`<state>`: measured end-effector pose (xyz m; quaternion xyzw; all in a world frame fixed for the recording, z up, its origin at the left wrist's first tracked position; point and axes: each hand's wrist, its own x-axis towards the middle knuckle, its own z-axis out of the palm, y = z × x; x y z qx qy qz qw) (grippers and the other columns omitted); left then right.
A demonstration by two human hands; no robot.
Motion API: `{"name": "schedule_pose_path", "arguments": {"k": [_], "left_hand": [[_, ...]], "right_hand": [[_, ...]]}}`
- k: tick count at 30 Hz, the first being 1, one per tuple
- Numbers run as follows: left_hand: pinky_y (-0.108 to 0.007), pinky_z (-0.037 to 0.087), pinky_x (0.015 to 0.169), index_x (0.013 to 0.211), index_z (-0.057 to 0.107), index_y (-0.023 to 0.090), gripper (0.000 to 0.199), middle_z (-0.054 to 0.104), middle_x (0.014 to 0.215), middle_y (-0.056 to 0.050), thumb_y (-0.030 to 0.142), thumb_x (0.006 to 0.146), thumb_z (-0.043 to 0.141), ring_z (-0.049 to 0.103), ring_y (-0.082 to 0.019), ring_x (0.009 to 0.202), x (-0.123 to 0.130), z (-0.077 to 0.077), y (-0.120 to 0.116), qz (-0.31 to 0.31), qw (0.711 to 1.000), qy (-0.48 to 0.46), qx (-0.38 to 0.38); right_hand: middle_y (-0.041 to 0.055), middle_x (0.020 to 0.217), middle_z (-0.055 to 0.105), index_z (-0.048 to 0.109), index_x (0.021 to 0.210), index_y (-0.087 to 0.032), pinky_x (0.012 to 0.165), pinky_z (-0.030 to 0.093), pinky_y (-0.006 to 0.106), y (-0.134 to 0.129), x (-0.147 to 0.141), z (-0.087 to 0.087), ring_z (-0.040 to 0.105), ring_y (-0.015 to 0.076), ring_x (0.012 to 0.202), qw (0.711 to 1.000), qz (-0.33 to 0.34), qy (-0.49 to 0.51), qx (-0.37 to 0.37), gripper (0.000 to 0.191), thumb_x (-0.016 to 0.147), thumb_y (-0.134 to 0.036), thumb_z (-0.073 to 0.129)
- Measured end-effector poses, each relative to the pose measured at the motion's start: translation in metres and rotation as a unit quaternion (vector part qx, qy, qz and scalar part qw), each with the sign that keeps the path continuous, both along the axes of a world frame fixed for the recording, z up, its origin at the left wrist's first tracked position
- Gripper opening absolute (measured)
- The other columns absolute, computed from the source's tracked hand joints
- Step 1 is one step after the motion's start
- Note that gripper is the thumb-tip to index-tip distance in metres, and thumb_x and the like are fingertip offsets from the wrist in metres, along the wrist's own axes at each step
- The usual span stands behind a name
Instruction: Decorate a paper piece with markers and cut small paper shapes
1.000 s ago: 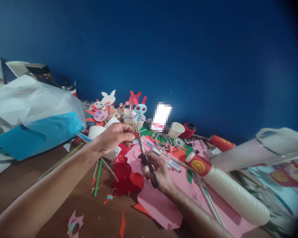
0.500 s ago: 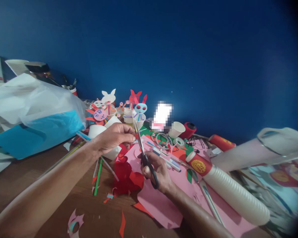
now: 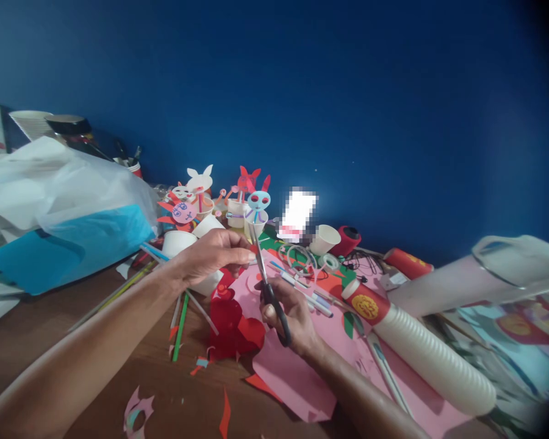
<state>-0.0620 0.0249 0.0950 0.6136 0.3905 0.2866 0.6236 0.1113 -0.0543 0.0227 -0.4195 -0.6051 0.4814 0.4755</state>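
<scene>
My right hand (image 3: pixel 288 308) grips a pair of scissors (image 3: pixel 268 288) by the black handles, blades pointing up and away from me. To the left of the blades, my left hand (image 3: pixel 224 250) is closed in a pinch. Whatever is between its fingertips is too small to make out. Below the hands lie red paper (image 3: pixel 231 326) with curved cut edges and pink paper (image 3: pixel 297 378). Behind them stands a paper cup (image 3: pixel 256 227) bearing a light-blue rabbit-like paper face (image 3: pixel 258 200) with red ears.
More paper figures on cups, such as a pink face (image 3: pixel 184 212), stand at the back left. A plastic bag (image 3: pixel 73 177) fills the left side. A stack of cups (image 3: pixel 439 356) lies at right, near markers (image 3: pixel 320 303). Paper scraps (image 3: pixel 138 411) lie in front. A bright pixelated patch (image 3: pixel 297 213) stands behind.
My left hand has shifted slightly to the right, and the red bit seen at its fingertips no longer shows there. The scissor blades have tilted a little and look closer together.
</scene>
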Motion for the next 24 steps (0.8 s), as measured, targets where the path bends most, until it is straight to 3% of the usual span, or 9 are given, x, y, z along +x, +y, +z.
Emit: {"name": "schedule_pose_path", "arguments": {"k": [6,24], "left_hand": [[-0.021,0.04,0.048,0.071,0.057,0.013,0.007,0.056,0.058,0.002,0.018,0.066,0.058,0.052,-0.007,0.047,0.0038,-0.0017,-0.0011,0.034,0.999,-0.007,-0.004],[-0.02,0.04,0.05,0.068,0.056,0.013,0.003,0.055,0.057,0.003,0.015,0.065,0.056,0.05,-0.006,0.049,0.0019,-0.0032,0.001,0.038,0.999,-0.034,-0.004]], "right_hand": [[-0.0002,0.065,0.051,0.056,0.092,-0.018,0.048,0.038,0.022,0.0002,0.0008,-0.0002,0.044,0.0106,0.053,1.0,-0.003,-0.001,0.002,0.037,0.068,-0.045,0.061],[0.0001,0.064,0.051,0.057,0.094,-0.018,0.047,0.038,0.022,-0.0006,0.0009,-0.0051,0.044,0.01,0.051,1.0,0.002,0.009,-0.002,0.039,0.068,-0.047,0.061]]}}
